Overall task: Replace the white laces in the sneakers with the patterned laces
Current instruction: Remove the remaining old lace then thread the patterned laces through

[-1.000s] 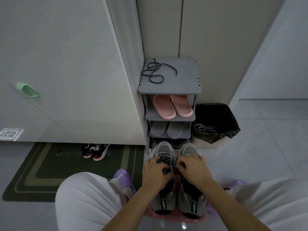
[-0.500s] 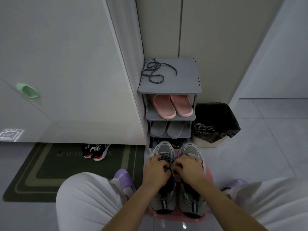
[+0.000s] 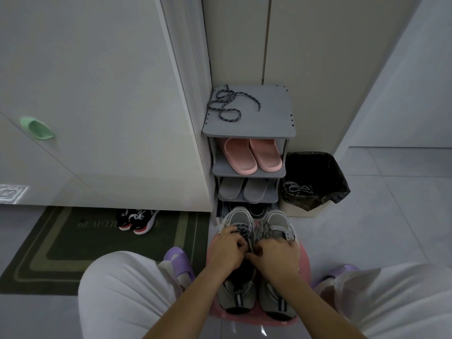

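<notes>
Now: grey left sneaker (image 3: 241,221) and right sneaker (image 3: 277,223) sit side by side on pink stool (image 3: 304,263) at 6 o'clock, toes toward 12. Left hand (image 3: 226,250), fingers curled narrow, pinches the patterned lace (image 3: 244,232) over the left sneaker's tongue. Right hand (image 3: 276,255), at its 3 o'clock, is curled tight on the same lace. Spare patterned lace (image 3: 226,104) lies on shoe rack (image 3: 269,118) top, 12 o'clock. Pale laces (image 3: 297,189) lie in bin (image 3: 315,172), 2 o'clock.

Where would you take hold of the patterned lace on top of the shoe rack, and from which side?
Pinch the free end of the patterned lace, which trails right, clear of the tangled loops. Bring fingers down from the front: it lies flat on the rack top, walls behind and left.
</notes>
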A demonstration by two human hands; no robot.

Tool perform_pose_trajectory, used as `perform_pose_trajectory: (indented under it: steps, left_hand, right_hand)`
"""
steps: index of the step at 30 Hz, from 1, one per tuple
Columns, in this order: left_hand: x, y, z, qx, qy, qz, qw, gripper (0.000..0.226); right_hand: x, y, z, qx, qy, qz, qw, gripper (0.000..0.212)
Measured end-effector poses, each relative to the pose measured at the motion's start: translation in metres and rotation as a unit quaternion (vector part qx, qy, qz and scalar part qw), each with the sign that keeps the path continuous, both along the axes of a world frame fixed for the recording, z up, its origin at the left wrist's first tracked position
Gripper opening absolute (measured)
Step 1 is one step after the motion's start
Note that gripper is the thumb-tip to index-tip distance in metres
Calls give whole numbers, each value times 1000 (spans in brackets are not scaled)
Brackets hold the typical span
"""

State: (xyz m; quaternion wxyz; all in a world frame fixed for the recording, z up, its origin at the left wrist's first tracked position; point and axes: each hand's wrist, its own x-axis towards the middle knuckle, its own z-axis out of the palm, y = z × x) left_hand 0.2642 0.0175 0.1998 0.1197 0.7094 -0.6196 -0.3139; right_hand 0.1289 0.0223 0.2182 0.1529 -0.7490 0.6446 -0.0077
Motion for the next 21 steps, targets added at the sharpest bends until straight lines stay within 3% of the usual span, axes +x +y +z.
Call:
perform_pose_trajectory:
  steps: [9,11,18,21]
  left_hand:
    - [4,3,9,19,-22,-5,1000,11]
    - [10,0,11,12,-6,0,1000,20]
    - [44,7,20,1,30,65,997,17]
    - [68,16,18,40,78,147,985,26]
  right_hand:
    - [3,4,-3,25,-16,-48,998,33]
    - [3,3,-1,29,-21,-54,998,31]
    - [3,3,1,51,-43,-68,995,28]
    - [2,2,1,57,-44,-65,995,27]
